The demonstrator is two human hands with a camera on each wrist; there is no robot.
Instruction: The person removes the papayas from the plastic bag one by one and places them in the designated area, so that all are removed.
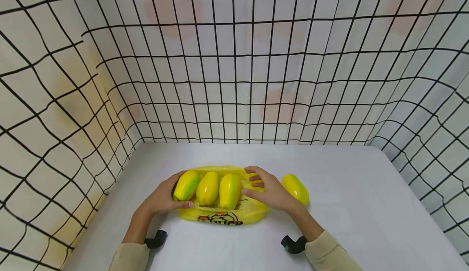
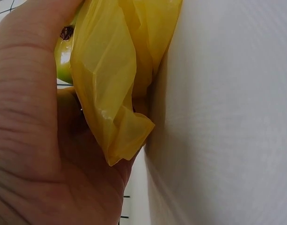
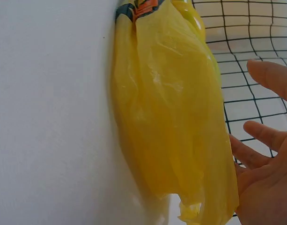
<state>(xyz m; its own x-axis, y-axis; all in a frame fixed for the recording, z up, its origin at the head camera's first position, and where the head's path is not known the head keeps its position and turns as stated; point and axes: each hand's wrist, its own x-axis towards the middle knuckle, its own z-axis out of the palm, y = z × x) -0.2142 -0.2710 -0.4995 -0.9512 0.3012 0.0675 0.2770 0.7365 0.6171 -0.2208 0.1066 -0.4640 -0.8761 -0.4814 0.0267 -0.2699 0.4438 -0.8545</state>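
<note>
Well, the yellow bag (image 1: 253, 215): lies on the white table (image 1: 205, 250) at the centre of the clock, with 12 pointing away from the person, towards the black grid (image 1: 253, 81). Its film looks thin, creased and limp; I'd expect almost no weight, easy sliding, and tearing if yanked.
Row on the bag: left fruit (image 1: 187, 185), middle fruit (image 1: 207, 189) and right fruit (image 1: 230, 191), side by side from 9 o'clock to just past the centre; whether inside the bag's mouth or merely on top, I cannot tell. Their glossy skins are probably slippery, firm and apt to roll; weight doesn't show.
Lone fruit (image 1: 296, 189): on the table at 3 o'clock, beyond the right hand.
Left hand (image 1: 163, 197): at 9 o'clock, thumb along the near side of the left fruit, other fingers mostly hidden behind; whether they pinch or only cup, I cannot tell.
Right hand (image 1: 271, 189): at 3 o'clock, fingers spread and thumb apart, gripping nothing, thumb tip close beside the right fruit.
Best hold: for a fruit, I'd wrap the whole hand round its belly; for the bag, pinch a doubled fold of rim at 12 and 6 o'clock.
</note>
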